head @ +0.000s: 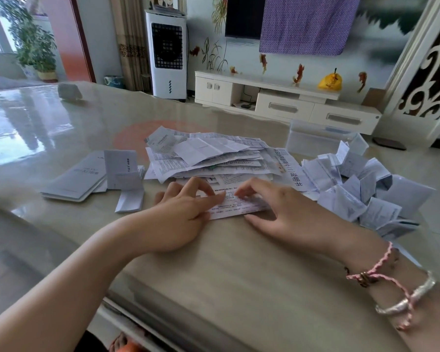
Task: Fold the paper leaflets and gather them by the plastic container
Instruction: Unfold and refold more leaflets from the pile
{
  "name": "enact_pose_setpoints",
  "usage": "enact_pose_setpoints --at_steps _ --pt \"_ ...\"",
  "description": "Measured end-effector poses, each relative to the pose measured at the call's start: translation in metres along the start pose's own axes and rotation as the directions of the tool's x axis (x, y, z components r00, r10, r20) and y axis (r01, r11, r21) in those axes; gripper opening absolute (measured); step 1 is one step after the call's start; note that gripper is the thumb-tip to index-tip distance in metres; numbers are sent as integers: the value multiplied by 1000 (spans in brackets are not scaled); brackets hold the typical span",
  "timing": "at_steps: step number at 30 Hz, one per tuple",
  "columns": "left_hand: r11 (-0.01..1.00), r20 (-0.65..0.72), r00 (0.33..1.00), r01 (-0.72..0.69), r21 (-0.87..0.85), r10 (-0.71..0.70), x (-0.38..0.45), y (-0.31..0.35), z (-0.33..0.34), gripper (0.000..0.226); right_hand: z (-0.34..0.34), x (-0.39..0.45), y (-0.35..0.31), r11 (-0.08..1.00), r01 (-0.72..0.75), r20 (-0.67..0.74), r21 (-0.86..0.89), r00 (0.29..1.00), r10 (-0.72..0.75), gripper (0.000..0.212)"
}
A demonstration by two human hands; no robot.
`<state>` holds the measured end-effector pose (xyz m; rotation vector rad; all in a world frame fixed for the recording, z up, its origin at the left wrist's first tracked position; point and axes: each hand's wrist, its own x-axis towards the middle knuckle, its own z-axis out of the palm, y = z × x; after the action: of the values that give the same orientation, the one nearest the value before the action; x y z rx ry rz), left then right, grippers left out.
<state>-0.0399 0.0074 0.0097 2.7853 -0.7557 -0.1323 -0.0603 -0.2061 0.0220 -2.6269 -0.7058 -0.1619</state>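
On the glossy beige table [239,262], near its front edge, both hands work one thin printed leaflet [239,207], a long narrow strip lying flat. The left hand [186,212] presses its left end with fingers bent, fingertips on the paper; the right hand [282,204] pinches its right end, thumb at the near edge and curled fingers on top. Just behind lies a loose heap of creased, unfolded sheets [208,158]. Toward the right edge, a pile of small folded leaflets [361,189] sits beside a clear, boxy plastic container [318,141]. Toward the left lie flat grey booklets [79,176].
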Motion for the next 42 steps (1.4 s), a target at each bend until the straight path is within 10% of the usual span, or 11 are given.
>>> enact_pose_setpoints --at_steps 8,19,29,42 --pt "998 -212 977 -11 64 24 3 8 2 53 1 5 9 982 87 -15 -170 996 -91 25" --pt "973 -475 874 -14 -230 -100 13 5 10 27 7 14 11 947 -159 -184 280 959 215 17" --pt "973 -452 863 177 -145 -224 24 16 19 25 21 27 10 898 -408 -189 -167 907 377 36" --pt "973 -389 892 213 -90 -231 23 21 18 19 23 29 5 860 -403 -154 -313 915 373 28"
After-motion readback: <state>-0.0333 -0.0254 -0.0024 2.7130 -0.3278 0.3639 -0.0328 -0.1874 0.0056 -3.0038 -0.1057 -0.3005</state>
